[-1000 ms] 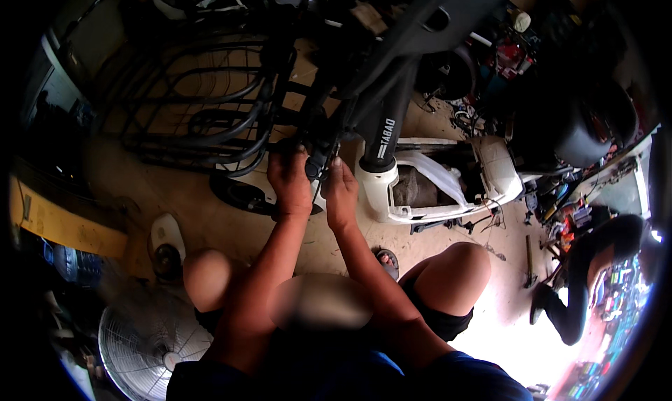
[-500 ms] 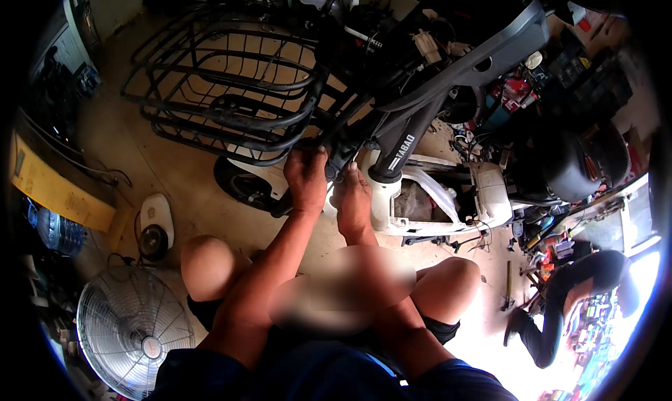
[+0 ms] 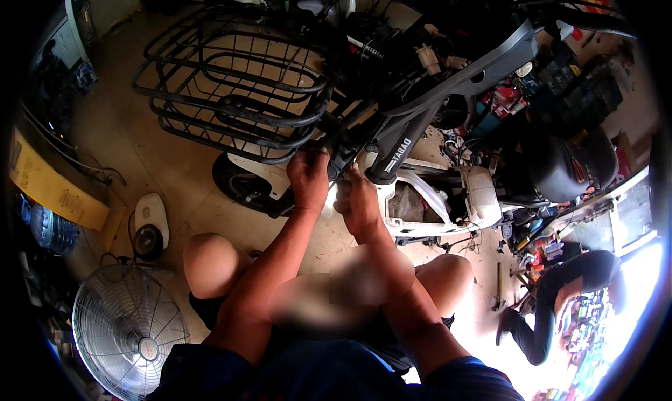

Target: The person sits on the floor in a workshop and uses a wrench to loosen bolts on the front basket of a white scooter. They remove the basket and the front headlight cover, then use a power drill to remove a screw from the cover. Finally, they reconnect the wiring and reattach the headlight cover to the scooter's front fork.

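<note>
The grip of the left hand point(image 3: 309, 179) is curled at a dark fitting point(image 3: 337, 165), just left of the foot of the dark tube point(image 3: 414, 131); whether it is clamped there cannot be told, since the fingers are partly hidden. The right hand point(image 3: 360, 201) is held between the fitting and the tube's foot, its thumb pointed up and away from the person; its grip is folded, but whether anything is pinched in it cannot be told. The fitting's lower end is turned toward the person, and its long axis is lost in shade among the bars. The tube itself is slanted, its long axis running from a low end nearest the hands up to the right, where it is overlapped by a long grey panel point(image 3: 505, 56). A white body shell point(image 3: 481, 196) is set right of the tube's foot. Left of the tube, a black wire basket point(image 3: 269, 119) is seen lengthwise, with a black wheel point(image 3: 241, 180) below it. Farther left and nearer the person than the tube, a fan point(image 3: 147, 348) is placed.
</note>
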